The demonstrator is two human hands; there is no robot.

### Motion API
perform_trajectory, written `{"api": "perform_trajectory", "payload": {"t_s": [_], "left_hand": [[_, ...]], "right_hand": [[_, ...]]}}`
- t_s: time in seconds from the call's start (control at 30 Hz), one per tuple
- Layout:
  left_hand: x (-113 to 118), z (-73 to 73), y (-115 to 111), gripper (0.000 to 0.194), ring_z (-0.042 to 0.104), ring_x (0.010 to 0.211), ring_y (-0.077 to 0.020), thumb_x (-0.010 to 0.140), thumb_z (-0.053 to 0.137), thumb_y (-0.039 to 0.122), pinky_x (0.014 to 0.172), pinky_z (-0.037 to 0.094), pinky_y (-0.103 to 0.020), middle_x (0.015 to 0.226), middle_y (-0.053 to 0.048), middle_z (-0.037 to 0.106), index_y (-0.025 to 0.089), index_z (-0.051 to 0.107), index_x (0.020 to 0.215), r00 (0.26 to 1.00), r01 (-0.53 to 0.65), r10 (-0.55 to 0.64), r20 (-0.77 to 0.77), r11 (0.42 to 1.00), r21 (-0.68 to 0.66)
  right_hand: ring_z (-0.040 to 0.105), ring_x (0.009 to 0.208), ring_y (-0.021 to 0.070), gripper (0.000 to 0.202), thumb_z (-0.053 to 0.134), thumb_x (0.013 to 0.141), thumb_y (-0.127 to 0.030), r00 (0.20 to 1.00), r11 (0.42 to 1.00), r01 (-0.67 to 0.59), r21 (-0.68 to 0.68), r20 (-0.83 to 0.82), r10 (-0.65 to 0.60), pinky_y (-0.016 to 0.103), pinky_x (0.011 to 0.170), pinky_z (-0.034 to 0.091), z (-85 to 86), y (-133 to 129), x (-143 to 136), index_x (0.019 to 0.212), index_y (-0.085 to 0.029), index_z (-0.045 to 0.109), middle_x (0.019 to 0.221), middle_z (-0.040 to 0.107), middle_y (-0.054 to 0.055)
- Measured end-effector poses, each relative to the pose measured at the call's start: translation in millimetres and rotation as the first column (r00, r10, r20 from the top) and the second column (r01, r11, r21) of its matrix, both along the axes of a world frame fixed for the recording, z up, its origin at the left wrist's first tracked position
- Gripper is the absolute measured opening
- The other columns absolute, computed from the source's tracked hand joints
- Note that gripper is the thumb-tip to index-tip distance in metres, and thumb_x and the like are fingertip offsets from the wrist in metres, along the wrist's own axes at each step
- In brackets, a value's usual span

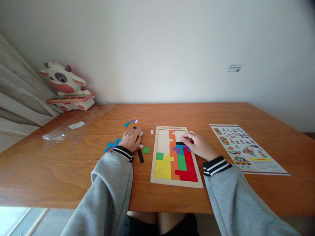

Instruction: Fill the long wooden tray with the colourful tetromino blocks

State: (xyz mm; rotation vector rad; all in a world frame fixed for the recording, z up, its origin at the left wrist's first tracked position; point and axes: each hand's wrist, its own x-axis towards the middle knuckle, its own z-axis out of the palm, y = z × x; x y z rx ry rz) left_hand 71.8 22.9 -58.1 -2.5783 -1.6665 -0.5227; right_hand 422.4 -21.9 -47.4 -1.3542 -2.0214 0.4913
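Right hand (198, 146): thumb and forefinger drawn close together above the upper right of the puzzle tray (177, 183), near the black piece (180, 143). Could not tell whether anything sat between the tips. The fine fingertip posture seemed suited to small, thin shapes.

Left hand (130, 140): palm down, fingers extended and slightly apart over the loose pieces, a white piece (140, 133) by the fingertips. Probably rested there to keep the stock handy.

Tray lay on the table between the hands, squarely before the body, presumably for even reach. Pale wood rim; orange pieces (173, 157) ran up the middle, yellow pieces (162, 168) lower left, red pieces (190, 167) lower right. All flat, step-edged, snugly abutting, matt-looking.

Left of the tray: green square (146, 150), slim black bar (140, 156), angular blue pieces (115, 142).

Further out: soft grey sleeves with striped, ribbed cuffs; a smooth printed sheet (246, 152) at right, perhaps set aside for glancing at; crumpled clear plastic (59, 132) and a rounded cow toy (66, 87) at far left; grained wooden table (142, 198) beneath.
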Motion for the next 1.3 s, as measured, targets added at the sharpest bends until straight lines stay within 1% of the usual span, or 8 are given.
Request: {"api": "perform_trajectory", "payload": {"t_s": [0.13,0.23,0.47,0.67,0.8,0.87,1.03,1.3], "left_hand": [[-8.5,-0.2,3.8,0.05,0.06,0.116,-0.0245,0.087,0.039,0.018,0.103,0.048,-0.045,0.126,-0.011,0.066,0.017,0.055,0.134,0.983,0.177,-0.176,0.047,0.984,-0.006],[-20.7,-4.0,8.4,0.043,0.057,0.123,-0.0252,0.092,0.04,0.026,0.109,0.044,-0.047,0.133,-0.01,0.062,0.019,0.057,0.131,0.976,0.203,-0.204,0.081,0.979,0.03],[-41.5,-5.4,11.4,0.051,0.051,0.13,-0.0302,0.092,0.047,0.052,0.112,0.039,-0.05,0.138,-0.015,0.057,0.015,0.062,0.123,0.995,0.0,-0.01,0.098,0.995,0.1],[-34.0,13.3,0.5,0.047,0.069,0.101,-0.0241,0.097,0.036,0.048,0.095,0.052,-0.038,0.107,-0.009,0.075,0.02,0.073,0.106,0.996,0.048,-0.054,0.067,0.994,0.094],[-33.6,18.5,-4.9,0.045,0.07,0.095,-0.0297,0.095,0.041,0.048,0.088,0.053,-0.045,0.103,-0.011,0.075,0.02,0.074,0.103,0.98,-0.195,0.199,-0.018,0.974,0.115],[-33.2,17.9,-5.9,0.042,0.068,0.101,-0.031,0.094,0.042,0.048,0.092,0.051,-0.048,0.11,-0.011,0.074,0.021,0.073,0.106,0.966,-0.253,0.259,-0.027,0.959,0.13],[-27.3,7.5,-4.4,0.044,0.05,0.131,-0.0309,0.091,0.047,0.044,0.11,0.037,-0.053,0.139,-0.008,0.059,0.024,0.062,0.127,0.996,-0.066,0.07,-0.058,0.995,0.078],[-35.2,-0.6,6.8,0.043,0.06,0.119,-0.0264,0.094,0.043,0.046,0.107,0.045,-0.044,0.127,-0.01,0.066,0.021,0.065,0.121,0.985,0.157,-0.154,0.08,0.987,-0.03]], "right_hand": [[0.055,0.07,0.0172,0.027,0.051,0.094,-0.037,1.0,1.0,0.004,-0.005,0.002,-0.004,0.031,0.066,0.042,-0.2,-0.2,-0.1,0.089,-0.018,0.07,0.084,0.062,0.006],[0.055,0.07,0.0172,0.026,0.052,0.094,-0.037,1.0,1.0,0.009,-0.006,-0.004,-0.009,0.031,0.065,0.042,-1.1,-0.1,0.3,0.089,-0.019,0.07,0.084,0.062,0.005],[0.056,0.072,0.0179,0.026,0.052,0.093,-0.037,1.0,1.0,0.007,-0.007,-0.005,-0.007,0.031,0.065,0.043,-2.7,0.8,0.9,0.09,-0.018,0.07,0.085,0.063,0.006],[0.056,0.071,0.0177,0.027,0.052,0.094,-0.039,1.0,1.0,0.011,0.006,0.001,-0.011,0.031,0.064,0.043,-3.2,0.7,0.6,0.088,-0.019,0.07,0.084,0.063,0.006],[0.056,0.071,0.0177,0.028,0.052,0.094,-0.04,1.0,1.0,0.015,0.011,0.002,-0.015,0.031,0.064,0.043,-1.9,0.3,0.3,0.088,-0.019,0.07,0.083,0.063,0.006],[0.056,0.071,0.0178,0.028,0.051,0.094,-0.039,1.0,1.0,0.014,0.009,0.01,-0.014,0.031,0.065,0.043,-0.9,0.2,0.1,0.088,-0.019,0.07,0.083,0.063,0.006],[0.056,0.071,0.018,0.028,0.051,0.094,-0.04,1.0,1.0,0.01,0.007,0.012,-0.01,0.032,0.066,0.043,-0.9,0.6,0.0,0.087,-0.019,0.069,0.083,0.062,0.006],[0.057,0.072,0.019,0.04,0.045,0.096,-0.051,1.0,1.0,0.02,-0.014,-0.007,-0.02,0.032,0.067,0.043,-1.1,1.0,0.4,0.091,-0.019,0.07,0.084,0.064,0.007]]}}
